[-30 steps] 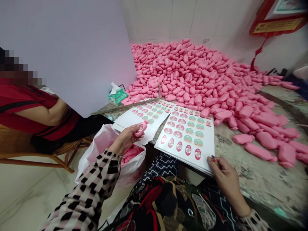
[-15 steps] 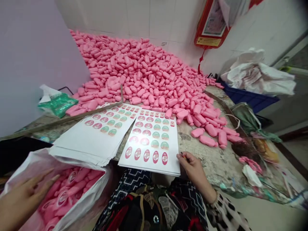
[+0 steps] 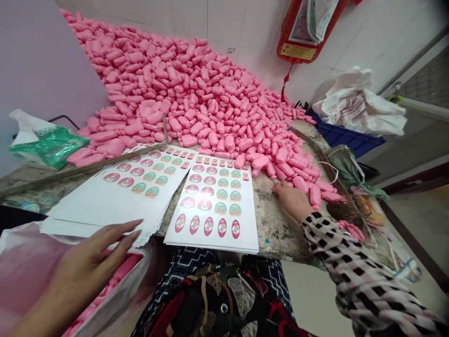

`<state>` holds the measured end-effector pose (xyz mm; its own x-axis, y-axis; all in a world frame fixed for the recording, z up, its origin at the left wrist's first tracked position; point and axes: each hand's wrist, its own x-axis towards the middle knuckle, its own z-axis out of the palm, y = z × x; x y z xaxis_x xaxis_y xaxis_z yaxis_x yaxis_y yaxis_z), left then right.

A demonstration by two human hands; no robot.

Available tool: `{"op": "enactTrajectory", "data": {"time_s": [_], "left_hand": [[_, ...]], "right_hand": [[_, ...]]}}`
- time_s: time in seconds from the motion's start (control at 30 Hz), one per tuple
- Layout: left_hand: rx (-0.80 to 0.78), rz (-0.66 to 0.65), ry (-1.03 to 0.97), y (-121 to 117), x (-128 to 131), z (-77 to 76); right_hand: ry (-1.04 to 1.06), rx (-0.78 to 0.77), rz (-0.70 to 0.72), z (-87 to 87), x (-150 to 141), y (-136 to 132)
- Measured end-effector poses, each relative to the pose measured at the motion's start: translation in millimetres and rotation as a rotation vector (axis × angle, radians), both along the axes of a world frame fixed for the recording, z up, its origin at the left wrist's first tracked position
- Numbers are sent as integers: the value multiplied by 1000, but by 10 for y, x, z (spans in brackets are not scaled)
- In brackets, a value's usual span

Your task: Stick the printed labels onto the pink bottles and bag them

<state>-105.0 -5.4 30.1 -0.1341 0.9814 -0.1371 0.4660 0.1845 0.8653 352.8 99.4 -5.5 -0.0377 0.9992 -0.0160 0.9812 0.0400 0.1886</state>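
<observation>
The right hand [image 3: 291, 200], its grip unclear, lay beside a pink bar [image 3: 315, 195] pointing toward the person, far nearer than the open left hand [image 3: 87, 267].

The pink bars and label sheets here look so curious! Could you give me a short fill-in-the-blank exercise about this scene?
The oval labels are printed on white sheets, which lie in ____ stacks. The hand resting on the table beside the heap of pink wrapped bars is the person's ____ one. The crate under the crumpled white plastic is ____.

Missing words: two; right; blue.
</observation>
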Motion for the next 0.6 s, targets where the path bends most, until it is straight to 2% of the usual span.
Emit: {"op": "enactTrajectory", "data": {"time_s": [0.07, 0.2, 0.27, 0.33, 0.43, 0.5, 0.6], "left_hand": [[-38, -69, 19, 48, 276, 79], [-199, -276, -284, 162, 814, 52], [-235, -336, -443, 225, 1058, 12], [-187, -376, -514, 280, 1272, -17], [-158, -372, -569, 313, 1505, -50], [-235, -351, -641, 289, 1598, -77], [-437, -354, -802, 217, 1687, -132]], "right_hand": [[9, -1, 28, -4, 66, 49], [159, 106, 73, 109, -21, 1], [419, 199, 95, 213, -216, -133], [867, 200, 113, 317, -467, -308], [1448, 25, 20, 404, -796, -547], [1666, 13, -99, 396, -930, -658], [1856, 84, -249, 309, -1062, -778]]}}
